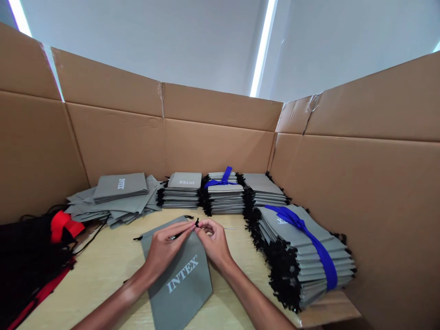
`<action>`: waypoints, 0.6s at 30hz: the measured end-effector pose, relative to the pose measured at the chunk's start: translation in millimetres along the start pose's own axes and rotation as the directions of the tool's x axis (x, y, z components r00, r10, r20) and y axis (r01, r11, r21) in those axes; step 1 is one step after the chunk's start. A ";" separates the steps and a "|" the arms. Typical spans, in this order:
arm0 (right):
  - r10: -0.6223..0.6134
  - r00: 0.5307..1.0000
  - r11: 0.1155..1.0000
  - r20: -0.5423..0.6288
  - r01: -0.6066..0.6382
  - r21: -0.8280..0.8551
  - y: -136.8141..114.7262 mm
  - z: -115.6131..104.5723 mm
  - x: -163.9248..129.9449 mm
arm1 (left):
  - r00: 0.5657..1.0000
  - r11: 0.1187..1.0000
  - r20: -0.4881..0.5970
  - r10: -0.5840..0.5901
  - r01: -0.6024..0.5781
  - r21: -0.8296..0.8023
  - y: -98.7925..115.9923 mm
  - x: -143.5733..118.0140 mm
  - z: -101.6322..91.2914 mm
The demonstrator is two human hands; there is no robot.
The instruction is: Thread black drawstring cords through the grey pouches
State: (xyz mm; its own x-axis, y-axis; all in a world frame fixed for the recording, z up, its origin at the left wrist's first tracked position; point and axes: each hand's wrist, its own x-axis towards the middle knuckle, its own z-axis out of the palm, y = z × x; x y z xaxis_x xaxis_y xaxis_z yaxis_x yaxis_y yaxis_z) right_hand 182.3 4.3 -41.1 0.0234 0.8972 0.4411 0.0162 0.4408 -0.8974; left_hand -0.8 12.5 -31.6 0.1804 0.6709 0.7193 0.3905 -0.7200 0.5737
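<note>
Near the front edge of the counter (pixel 103 270), a flat grey drawstring bag (pixel 180 277) printed with INTEX lies at a slant, logo up, its mouth turned away from the person so the top hem sits right under the fingers. Both hands meet at that hem. The left hand (pixel 164 250) lies across the bag's upper part, pressing it flat, with thumb and forefinger closed on the black cord (pixel 190 224); the right hand (pixel 215 240) pinches the same cord just beside it, fingers narrow, so the two grips can work against each other. Whether they are knotting the cord or only drawing it through the hem is hard to tell, as the cord end is small and partly covered by fingertips.

Along the back edge of the counter the finished-looking stock is kept in order: a loose, fanned heap of grey bags (pixel 115 199) toward the back left corner, then a neat stack (pixel 182 190), then a stack tied with blue ribbon (pixel 222 195), and another stack (pixel 266 188) at the back right corner. Down the right edge lies a long leaning bundle (pixel 309 256), also bound with blue ribbon, its black cord ends bristling toward the middle. Black and red fabric (pixel 37 250) is piled at the left edge. Cardboard walls (pixel 213 137) enclose the counter on three sides, keeping the stacks from sliding off.
</note>
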 end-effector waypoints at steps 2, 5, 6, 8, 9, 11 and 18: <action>0.005 1.000 0.998 0.026 -0.004 -0.058 -5.4 -4.2 0.6 | 0.996 0.997 0.058 0.069 -0.070 0.016 -3.6 2.1 -2.1; -0.020 0.998 0.985 0.052 0.028 -0.169 -12.2 -9.1 1.5 | 0.970 0.973 0.117 0.211 -0.220 0.074 -5.1 5.3 -5.2; -0.042 0.998 0.979 0.054 0.052 -0.196 -13.6 -9.8 1.7 | 0.957 0.955 0.124 0.261 -0.274 0.109 -4.5 5.9 -6.1; -0.099 0.994 0.967 0.042 0.107 -0.231 -15.0 -9.6 1.8 | 0.927 0.906 0.131 0.351 -0.372 0.201 -2.2 6.6 -7.9; -0.130 0.991 0.960 0.031 0.134 -0.244 -15.2 -8.6 1.6 | 0.911 0.875 0.138 0.388 -0.411 0.254 -0.7 6.7 -8.6; -0.189 0.982 0.945 0.001 0.182 -0.272 -14.8 -5.5 0.6 | 0.879 0.803 0.151 0.451 -0.474 0.360 2.3 6.9 -9.5; -0.461 0.879 0.833 -0.118 0.383 -0.399 -17.7 3.2 -3.9 | 0.805 0.662 0.109 0.583 -0.549 0.510 12.3 10.2 -7.7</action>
State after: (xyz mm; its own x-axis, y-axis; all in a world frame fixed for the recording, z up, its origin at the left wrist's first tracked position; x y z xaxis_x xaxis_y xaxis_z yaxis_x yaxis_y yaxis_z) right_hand 178.7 -7.0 -26.9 0.1308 0.5823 0.8024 0.4218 0.6997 -0.5766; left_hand -1.2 9.1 -14.2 0.4711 0.1394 0.8710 0.6201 -0.7546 -0.2146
